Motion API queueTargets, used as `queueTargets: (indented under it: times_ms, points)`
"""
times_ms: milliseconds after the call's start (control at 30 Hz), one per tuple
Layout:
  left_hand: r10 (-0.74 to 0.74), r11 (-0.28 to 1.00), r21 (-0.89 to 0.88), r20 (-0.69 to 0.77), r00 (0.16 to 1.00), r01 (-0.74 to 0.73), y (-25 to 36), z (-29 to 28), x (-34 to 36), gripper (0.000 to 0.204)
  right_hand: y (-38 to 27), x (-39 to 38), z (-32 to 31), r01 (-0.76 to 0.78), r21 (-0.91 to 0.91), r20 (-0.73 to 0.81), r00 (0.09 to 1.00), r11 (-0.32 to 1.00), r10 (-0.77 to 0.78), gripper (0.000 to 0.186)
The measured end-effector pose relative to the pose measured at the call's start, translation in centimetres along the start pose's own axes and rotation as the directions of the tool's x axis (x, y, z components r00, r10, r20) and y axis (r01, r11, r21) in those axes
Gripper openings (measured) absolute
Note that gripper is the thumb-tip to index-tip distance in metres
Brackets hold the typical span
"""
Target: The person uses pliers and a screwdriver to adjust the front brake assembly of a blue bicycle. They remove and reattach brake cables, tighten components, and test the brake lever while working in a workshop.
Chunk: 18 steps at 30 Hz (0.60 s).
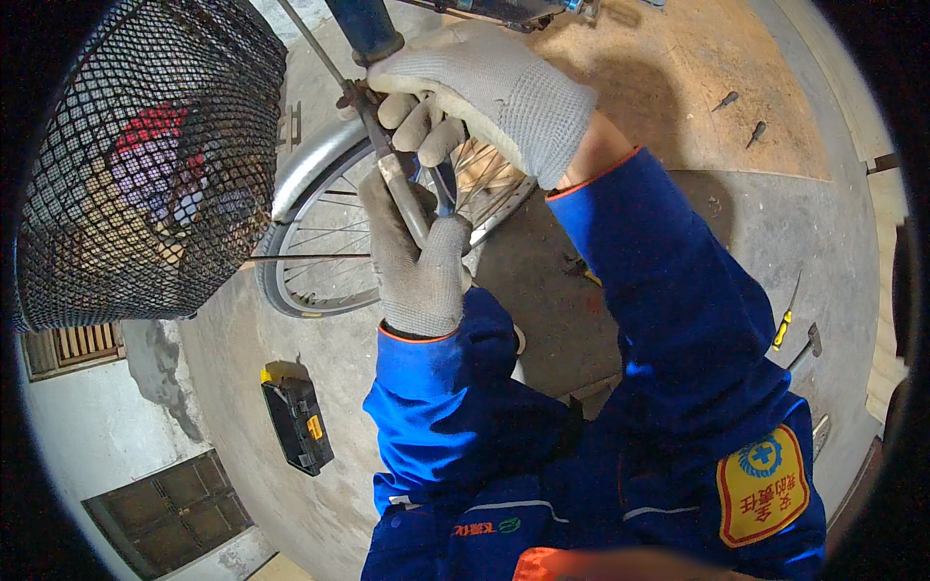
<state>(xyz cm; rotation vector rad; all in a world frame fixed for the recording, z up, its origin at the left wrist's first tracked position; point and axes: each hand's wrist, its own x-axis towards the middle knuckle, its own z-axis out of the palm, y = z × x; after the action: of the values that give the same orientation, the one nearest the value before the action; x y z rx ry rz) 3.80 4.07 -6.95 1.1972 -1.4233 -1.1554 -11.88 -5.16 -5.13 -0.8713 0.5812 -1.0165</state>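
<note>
My gloved left hand (415, 271) is wrapped around a grey metal tube (399, 184) beside the bicycle's front wheel (320, 271). A dark, shiny curved metal piece (445, 191) rises next to it. My gloved right hand (484, 97) is above, fingers curled at a dark fitting (352, 95) below a blue frame tube (362, 27); what they grip is hidden. A thin rod (313, 43) runs diagonally into that fitting. The silver mudguard (310, 165) arches over the wheel.
A black mesh basket (136, 155) with mixed items fills the upper left. An open black-and-yellow toolbox (295, 421) lies on the concrete floor (223, 349). A yellow-handled screwdriver (783, 329) and a hammer (812, 341) lie at right. Two small dark parts (727, 100) rest on a tan board (775, 68).
</note>
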Motion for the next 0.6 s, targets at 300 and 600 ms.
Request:
queueTargets:
  times_ms: [300, 600]
  points:
    - [0.02, 0.998, 0.052, 0.005, 1.0, -0.02, -0.1, -0.2, 0.4, 0.06, 0.3, -1.7, 0.5, 0.262, -0.026, -0.04, 0.964, 0.965, -0.263, 0.036]
    - [0.069, 0.995, -0.068, 0.028, 0.997, -0.067, -0.9, -0.2, 0.1, 0.072, 0.9, -0.4, -0.1, 0.186, 0.092, -0.066, 0.981, 0.978, -0.181, 0.026]
